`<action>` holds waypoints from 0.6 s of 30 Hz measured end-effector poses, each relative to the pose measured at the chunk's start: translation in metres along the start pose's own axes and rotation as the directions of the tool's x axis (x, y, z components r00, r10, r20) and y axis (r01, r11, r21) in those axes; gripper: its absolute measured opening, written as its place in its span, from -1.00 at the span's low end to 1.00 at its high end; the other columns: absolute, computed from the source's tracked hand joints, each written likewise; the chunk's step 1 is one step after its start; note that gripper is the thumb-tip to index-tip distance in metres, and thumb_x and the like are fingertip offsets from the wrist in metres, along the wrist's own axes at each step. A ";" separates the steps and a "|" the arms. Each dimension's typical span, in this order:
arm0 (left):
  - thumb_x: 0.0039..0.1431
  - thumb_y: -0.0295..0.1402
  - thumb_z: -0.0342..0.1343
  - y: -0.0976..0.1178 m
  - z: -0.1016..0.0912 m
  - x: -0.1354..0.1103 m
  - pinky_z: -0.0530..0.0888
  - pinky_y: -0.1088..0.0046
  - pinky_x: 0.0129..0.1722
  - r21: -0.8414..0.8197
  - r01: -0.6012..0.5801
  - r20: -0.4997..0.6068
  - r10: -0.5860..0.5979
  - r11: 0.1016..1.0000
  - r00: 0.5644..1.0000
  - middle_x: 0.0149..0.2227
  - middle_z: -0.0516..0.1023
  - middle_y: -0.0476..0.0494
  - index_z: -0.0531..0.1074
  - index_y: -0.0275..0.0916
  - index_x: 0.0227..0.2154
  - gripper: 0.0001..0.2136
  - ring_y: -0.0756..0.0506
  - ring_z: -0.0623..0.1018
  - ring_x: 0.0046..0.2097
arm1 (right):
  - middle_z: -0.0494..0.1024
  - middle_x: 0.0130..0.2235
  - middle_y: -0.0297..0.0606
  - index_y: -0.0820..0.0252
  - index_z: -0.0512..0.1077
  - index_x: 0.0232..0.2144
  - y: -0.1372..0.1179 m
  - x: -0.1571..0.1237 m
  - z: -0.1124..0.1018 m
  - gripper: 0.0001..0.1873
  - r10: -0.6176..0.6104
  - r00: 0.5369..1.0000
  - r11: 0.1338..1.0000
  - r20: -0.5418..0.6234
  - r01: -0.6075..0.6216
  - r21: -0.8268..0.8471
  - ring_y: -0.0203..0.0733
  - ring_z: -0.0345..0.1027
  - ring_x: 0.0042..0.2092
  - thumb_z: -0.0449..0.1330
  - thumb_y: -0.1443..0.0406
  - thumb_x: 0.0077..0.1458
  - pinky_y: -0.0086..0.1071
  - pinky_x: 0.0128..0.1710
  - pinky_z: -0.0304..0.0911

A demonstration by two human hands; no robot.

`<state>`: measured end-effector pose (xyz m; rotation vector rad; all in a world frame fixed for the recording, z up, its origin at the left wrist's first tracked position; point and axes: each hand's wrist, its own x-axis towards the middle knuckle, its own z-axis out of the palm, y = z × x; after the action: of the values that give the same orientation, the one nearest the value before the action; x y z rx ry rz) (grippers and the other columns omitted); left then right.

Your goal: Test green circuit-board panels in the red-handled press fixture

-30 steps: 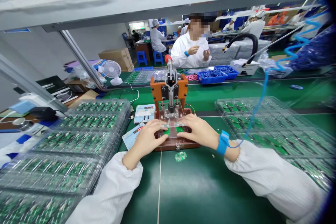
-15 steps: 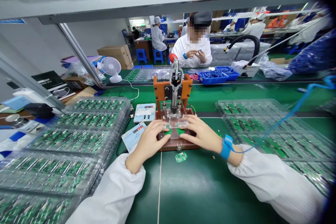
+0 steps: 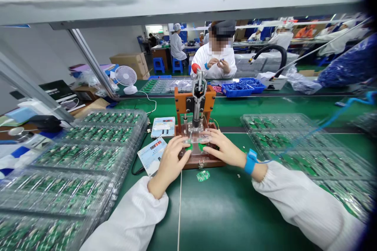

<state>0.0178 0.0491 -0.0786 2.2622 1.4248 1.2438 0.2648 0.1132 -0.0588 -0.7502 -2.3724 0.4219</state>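
My left hand [image 3: 171, 160] reaches over the left side of a toggle-clamp test fixture [image 3: 180, 102], fingers and thumb apart, fingertips at a green circuit board [image 3: 190, 147]. On the opposite side my right hand [image 3: 226, 149], wearing a blue wrist strap [image 3: 250, 161], has its thumb and fingers spread around a second green circuit board [image 3: 202, 147]. Both boards lie in the fixture's base below a clear plate and are partly covered by my fingers. The clamp's red-tipped handle [image 3: 195, 68] stands upright. A loose circuit board [image 3: 203, 175] lies in front of the fixture.
Stacked clear trays of boards [image 3: 88, 153] stand at left, and more board trays [image 3: 282, 137] at right. Two display boxes [image 3: 153, 153] sit left of the fixture. Beyond are a small fan [image 3: 126, 76], blue bins [image 3: 238, 87] and a co-worker [image 3: 216, 57] handling a small part.
The camera view has shifted slightly. My hands stay at the two boards in the fixture, with the left forearm a little nearer the middle. The clamp handle looks unchanged.
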 end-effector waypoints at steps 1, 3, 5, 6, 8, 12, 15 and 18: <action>0.39 -0.36 0.11 0.000 0.000 -0.001 0.36 -0.05 0.27 0.009 -0.010 -0.016 0.010 1.000 1.000 0.15 0.51 -0.20 0.50 -0.18 -0.09 -0.88 -0.26 0.38 0.27 | 0.47 0.24 -0.15 0.04 0.59 -0.06 0.000 0.000 0.000 -0.74 0.004 1.000 1.000 -0.019 -0.004 0.010 0.08 0.27 0.30 0.21 0.10 0.32 0.09 0.31 0.23; 0.39 -0.37 0.10 0.004 0.000 -0.003 0.37 -0.03 0.24 0.030 -0.032 -0.086 0.035 0.999 0.996 0.16 0.48 -0.23 0.48 -0.18 -0.08 -0.88 -0.26 0.38 0.26 | 0.49 0.22 -0.15 0.04 0.59 -0.09 0.002 0.001 -0.004 -0.75 0.030 0.995 0.999 -0.091 -0.027 0.029 0.05 0.33 0.26 0.19 0.10 0.33 0.04 0.28 0.28; 0.39 -0.41 0.10 0.012 0.000 -0.007 0.43 0.05 0.16 0.030 -0.073 -0.182 0.077 0.997 0.980 0.04 0.52 -0.22 0.47 -0.19 -0.13 -0.91 -0.23 0.46 0.15 | 0.55 0.11 -0.10 0.09 0.56 -0.12 0.008 0.007 -0.014 -0.75 0.089 0.971 0.996 -0.222 -0.080 0.048 0.02 0.42 0.16 0.13 0.14 0.35 0.01 0.20 0.35; 0.38 -0.44 0.10 0.018 0.002 -0.010 0.46 0.11 0.09 0.016 -0.114 -0.211 0.115 0.993 0.971 -0.06 0.55 -0.19 0.47 -0.20 -0.17 -0.93 -0.19 0.49 0.07 | 0.58 0.04 -0.08 0.12 0.54 -0.12 0.012 0.013 -0.021 -0.75 0.124 0.946 0.992 -0.300 -0.112 0.059 0.01 0.46 0.10 0.11 0.17 0.36 0.01 0.14 0.39; 0.35 -0.50 0.10 0.030 0.006 -0.015 0.49 0.22 -0.01 -0.028 -0.234 -0.186 0.224 0.972 0.957 -0.22 0.56 -0.11 0.45 -0.21 -0.24 -0.92 -0.13 0.53 -0.07 | 0.58 -0.04 -0.08 0.16 0.49 -0.11 0.019 0.031 -0.040 -0.78 0.178 0.880 0.984 -0.441 -0.156 0.085 0.02 0.48 0.03 0.11 0.22 0.32 0.00 0.05 0.43; 0.32 -0.48 0.12 0.045 0.023 -0.026 0.47 0.18 0.15 -0.099 -0.449 0.063 0.456 0.888 0.888 -0.08 0.59 -0.17 0.47 -0.25 -0.18 -0.93 -0.17 0.53 0.07 | 0.55 0.07 -0.12 0.14 0.42 0.02 0.017 0.089 -0.080 -0.68 0.158 0.815 0.987 -0.557 -0.119 0.106 0.00 0.43 0.13 0.16 0.24 0.22 -0.06 0.11 0.39; 0.34 -0.43 0.10 0.043 0.032 -0.032 0.35 0.10 0.33 -0.091 -0.469 0.192 0.477 0.879 0.857 0.11 0.53 -0.23 0.50 -0.27 -0.13 -0.88 -0.23 0.41 0.27 | 0.56 0.10 -0.13 0.13 0.40 0.10 0.003 0.139 -0.097 -0.57 0.123 0.846 0.984 -0.519 -0.035 0.175 0.01 0.41 0.17 0.18 0.10 0.25 -0.01 0.27 0.25; 0.36 -0.40 0.09 0.038 0.035 -0.035 0.32 0.10 0.36 -0.082 -0.444 0.230 0.450 0.892 0.863 0.16 0.50 -0.21 0.51 -0.25 -0.11 -0.86 -0.22 0.38 0.30 | 0.62 -0.02 -0.09 0.21 0.50 -0.05 -0.012 0.184 -0.103 -0.45 0.175 0.889 0.934 -0.424 -0.014 0.356 0.02 0.49 0.08 0.09 -0.12 0.30 0.03 0.24 0.29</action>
<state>0.0615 0.0096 -0.0988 2.7119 0.8156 1.0279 0.2051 0.2266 0.1088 -0.7101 -1.7696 0.6139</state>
